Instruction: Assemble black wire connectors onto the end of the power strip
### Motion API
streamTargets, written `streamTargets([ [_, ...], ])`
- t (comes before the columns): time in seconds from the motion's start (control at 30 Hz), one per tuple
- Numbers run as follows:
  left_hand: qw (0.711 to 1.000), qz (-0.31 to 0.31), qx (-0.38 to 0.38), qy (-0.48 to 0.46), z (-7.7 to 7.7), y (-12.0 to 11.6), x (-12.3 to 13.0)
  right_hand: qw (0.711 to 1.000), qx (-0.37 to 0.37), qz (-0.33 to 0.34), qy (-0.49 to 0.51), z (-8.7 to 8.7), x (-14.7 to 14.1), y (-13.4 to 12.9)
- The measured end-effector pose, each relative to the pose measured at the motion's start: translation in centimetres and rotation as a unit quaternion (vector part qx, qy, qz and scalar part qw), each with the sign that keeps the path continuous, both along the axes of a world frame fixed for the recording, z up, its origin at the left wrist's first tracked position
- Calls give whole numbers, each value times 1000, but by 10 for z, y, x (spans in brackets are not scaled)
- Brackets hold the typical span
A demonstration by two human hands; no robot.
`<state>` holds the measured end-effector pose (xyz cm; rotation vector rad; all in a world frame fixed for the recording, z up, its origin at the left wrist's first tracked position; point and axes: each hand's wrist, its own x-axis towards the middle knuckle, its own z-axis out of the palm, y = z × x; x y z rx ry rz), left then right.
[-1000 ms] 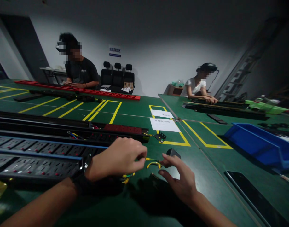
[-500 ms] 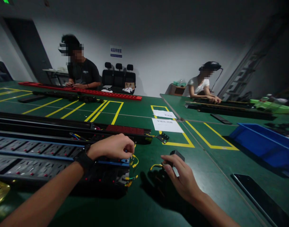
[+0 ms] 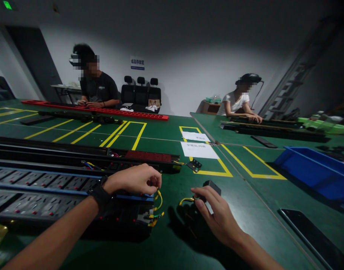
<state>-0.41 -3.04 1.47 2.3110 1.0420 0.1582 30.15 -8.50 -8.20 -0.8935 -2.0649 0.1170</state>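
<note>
My left hand [image 3: 138, 179] is closed at the right end of the socket strips [image 3: 59, 182], its fingertips pinched by a yellow wire [image 3: 161, 200]; what exactly they grip is too small to tell. Lower down, green and yellow wire ends [image 3: 154, 217] stick out of the nearest strip. To the right, my right hand [image 3: 214, 213] has thumb and fingers curled round a small dark part with a short yellow wire [image 3: 185, 200] pointing left. A black block [image 3: 212, 186] shows behind its fingers. Beyond my left hand, a black plate with holes [image 3: 194, 165] lies beside a black channel [image 3: 176, 165].
A phone [image 3: 309, 232] and a blue bin [image 3: 315, 172] are at the right. Two paper sheets [image 3: 198, 150] lie ahead on the green table [image 3: 166, 138]. Two people work across it, near a long red frame [image 3: 143, 115] and black rails [image 3: 273, 132].
The view has shifted slightly. My left hand has moved a little, and the yellow wire under its fingertips has changed its bend. My right hand keeps nearly the same pose.
</note>
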Motion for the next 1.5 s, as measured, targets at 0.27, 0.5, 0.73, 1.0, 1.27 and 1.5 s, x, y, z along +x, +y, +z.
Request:
streamTargets([
  [0.27, 999, -12, -34, 11, 5, -1, -6, 1000, -4, 5, -3, 1, 0, 0],
  [0.5, 998, 10, -66, -22, -10, 6, -7, 1000, -16, 1, -9, -1, 1, 0],
  [0.73, 999, 17, 33, 37, 0, -2, 0, 1000, -15, 3, -14, -1, 1, 1],
  [1.0, 969, 50, 156, 183, 3, -17, 14, 1000, -9, 13, -16, 0, 1, 1],
  [1.27, 945, 54, 207, 248, -1, -20, 16, 999, -13, 18, -25, 0, 1, 1],
  [1.5, 923, 61, 242, 293, -1, -25, 24, 999, -13, 24, -31, 1, 0, 1],
])
